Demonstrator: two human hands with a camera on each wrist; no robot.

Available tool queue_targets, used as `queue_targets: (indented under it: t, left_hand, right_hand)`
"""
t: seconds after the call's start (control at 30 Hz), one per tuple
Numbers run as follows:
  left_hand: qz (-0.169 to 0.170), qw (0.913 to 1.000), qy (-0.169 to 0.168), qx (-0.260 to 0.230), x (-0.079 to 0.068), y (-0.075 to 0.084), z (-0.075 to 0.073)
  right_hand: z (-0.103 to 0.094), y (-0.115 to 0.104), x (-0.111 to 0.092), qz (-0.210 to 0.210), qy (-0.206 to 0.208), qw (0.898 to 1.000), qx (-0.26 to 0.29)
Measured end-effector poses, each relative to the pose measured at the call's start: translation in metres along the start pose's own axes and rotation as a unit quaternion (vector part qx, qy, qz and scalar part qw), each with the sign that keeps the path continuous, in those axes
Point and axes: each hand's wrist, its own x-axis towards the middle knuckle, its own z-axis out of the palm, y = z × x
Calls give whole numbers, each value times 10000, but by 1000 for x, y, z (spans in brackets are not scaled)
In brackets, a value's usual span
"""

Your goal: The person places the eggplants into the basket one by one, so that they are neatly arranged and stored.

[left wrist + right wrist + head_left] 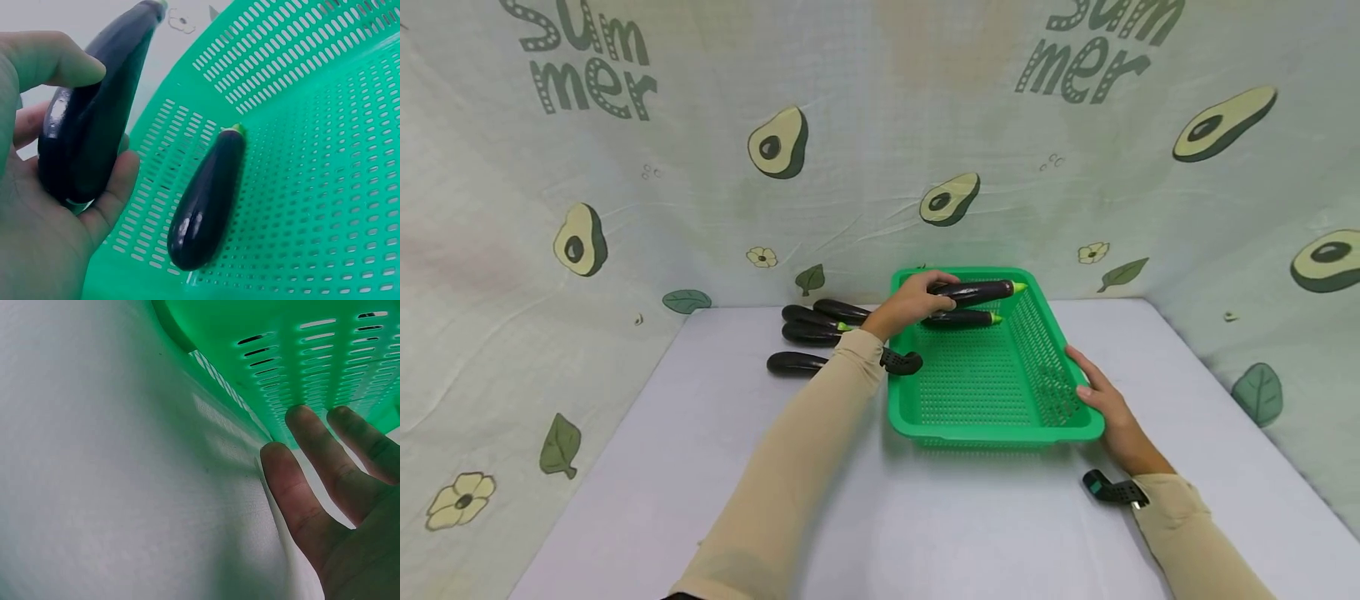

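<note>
Clearly, in the head view our left hand (913, 304) is grasping one eggplant (973, 292) above the green basket (985, 433), at the table's (685, 433) far edge; four more eggplants (796, 364) are lying left of it. Our right hand (1108, 408) is holding the basket's right rim; uneven pressure could be tipping it. In the left wrist view, smooth skin is risking a slip onto the second eggplant (209, 197) lying inside. In the right wrist view, the thumb is hiding, so that hold is perhaps loose.

Count: eggplants (973, 292), 6 visible; green basket (992, 435), 1; hands (917, 302), 2; black wrist straps (901, 362), 2; printed avocados (786, 125), 5; printed flowers (762, 257), 3
</note>
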Motion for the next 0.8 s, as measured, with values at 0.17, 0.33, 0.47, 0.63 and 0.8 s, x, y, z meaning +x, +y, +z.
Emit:
queue_targets:
  t: [0.17,0.33,0.47,0.63,0.8]
  left_hand:
    - [-108,9999,16,95,4,-2,2]
    - [-197,9994,124,254,7,-1,6]
    - [-263,9991,162,293,9,-2,9]
    - [-260,9981,155,531,12,-3,13]
    - [-336,9947,122,969,13,-4,17]
  right_hand:
    - [1,0,0,-39,-23,10000,28]
    - [-1,0,-1,-116,-87,9998,139]
    - [-1,1,-1,-101,-68,9999,77]
    - [-1,1,-2,-53,1,10000,8]
    - [0,0,-1,-4,10,10000,-96]
